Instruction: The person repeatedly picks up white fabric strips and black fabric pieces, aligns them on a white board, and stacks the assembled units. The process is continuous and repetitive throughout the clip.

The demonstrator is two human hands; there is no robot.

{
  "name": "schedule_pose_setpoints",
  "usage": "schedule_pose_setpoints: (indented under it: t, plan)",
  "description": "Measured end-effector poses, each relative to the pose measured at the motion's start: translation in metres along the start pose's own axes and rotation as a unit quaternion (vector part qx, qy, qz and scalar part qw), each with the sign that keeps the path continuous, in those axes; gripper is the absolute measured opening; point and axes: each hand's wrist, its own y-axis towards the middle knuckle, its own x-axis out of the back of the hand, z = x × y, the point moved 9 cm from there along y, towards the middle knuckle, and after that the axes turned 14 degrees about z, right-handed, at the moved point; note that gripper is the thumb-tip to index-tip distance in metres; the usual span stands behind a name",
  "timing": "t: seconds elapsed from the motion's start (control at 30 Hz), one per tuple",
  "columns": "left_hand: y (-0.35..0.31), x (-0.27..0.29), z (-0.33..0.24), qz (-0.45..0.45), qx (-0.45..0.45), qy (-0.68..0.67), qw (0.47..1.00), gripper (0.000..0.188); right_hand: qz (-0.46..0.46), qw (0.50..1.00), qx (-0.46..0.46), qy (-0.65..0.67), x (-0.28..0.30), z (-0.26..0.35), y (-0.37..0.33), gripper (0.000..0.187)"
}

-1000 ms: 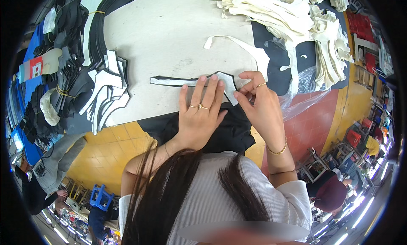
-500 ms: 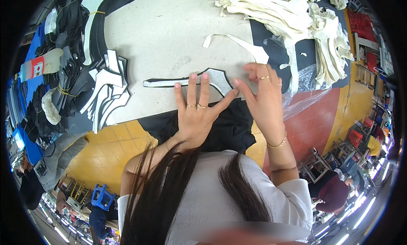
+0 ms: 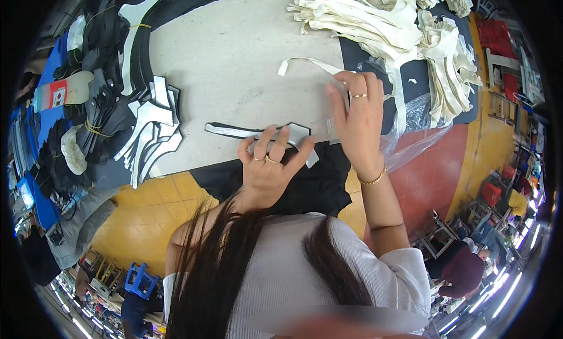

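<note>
My left hand [image 3: 267, 168] is closed on a narrow fabric piece [image 3: 231, 130], grey-white with a black edge, at the board's near edge. Its fingers lie across the wide end, and the thumb presses beside them. A small pale flap [image 3: 312, 158] sticks out below the thumb. My right hand [image 3: 362, 113] reaches over a cream fabric strip [image 3: 319, 64], its fingers bent above the wide end and its thumb apart. The hand hides most of that end. Both pieces lie on the pale board [image 3: 234, 63].
Cut grey-white and black pieces [image 3: 153, 119] are heaped at the left, beside a tied black bundle [image 3: 136, 58]. Cream fabric strips [image 3: 363, 22] pile up at the far right, near clear plastic film [image 3: 413, 119]. Black cloth [image 3: 316, 186] hangs below the board's near edge.
My left hand has drawn the black-edged piece nearer to me, and its fingers have curled from flat to bent. My right hand has moved up and left, over the cream strip.
</note>
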Motion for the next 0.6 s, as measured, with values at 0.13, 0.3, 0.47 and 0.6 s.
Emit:
schedule_pose_setpoints:
  t: [0.13, 0.3, 0.47, 0.6]
  plan:
    - [-0.002, 0.031, 0.013, -0.03, 0.01, -0.073, 0.997, 0.039, -0.001, 0.997, 0.07, -0.041, -0.001, 0.009, 0.02, 0.026]
    - [-0.041, 0.111, 0.059, -0.156, 0.107, -0.03, 0.982, 0.034, 0.031, 0.99, 0.127, -0.051, -0.024, 0.029, 0.046, 0.027]
    - [-0.051, 0.119, 0.139, -0.112, 0.256, 0.064, 0.958, 0.042, 0.04, 0.991, 0.128, 0.005, -0.028, 0.039, 0.06, 0.017]
    - [-0.023, 0.105, 0.157, -0.12, 0.217, 0.041, 0.968, 0.043, 0.091, 0.977, 0.057, 0.182, -0.02, 0.033, 0.055, 0.01]
